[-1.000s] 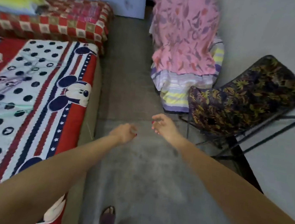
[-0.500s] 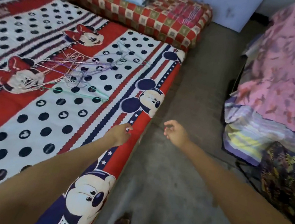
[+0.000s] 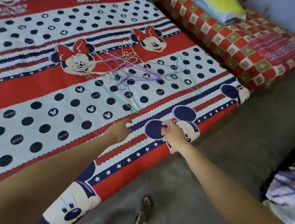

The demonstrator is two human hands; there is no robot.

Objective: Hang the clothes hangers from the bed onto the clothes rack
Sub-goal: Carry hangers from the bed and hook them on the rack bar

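Clothes hangers [image 3: 129,70]: lying tangled mid-bed [image 3: 35,79], interlocking. Left hand [image 3: 120,130] and right hand [image 3: 173,133]: hovering short of them, fingers loosely curled, gripping nothing. Risk: lifting one is likely dragging several, snagging or dropping.

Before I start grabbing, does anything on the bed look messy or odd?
Yes: the wire hangers lie in a tangled heap on the bedsheet, hooks and frames crossing, so they may snag. Both hands are empty.
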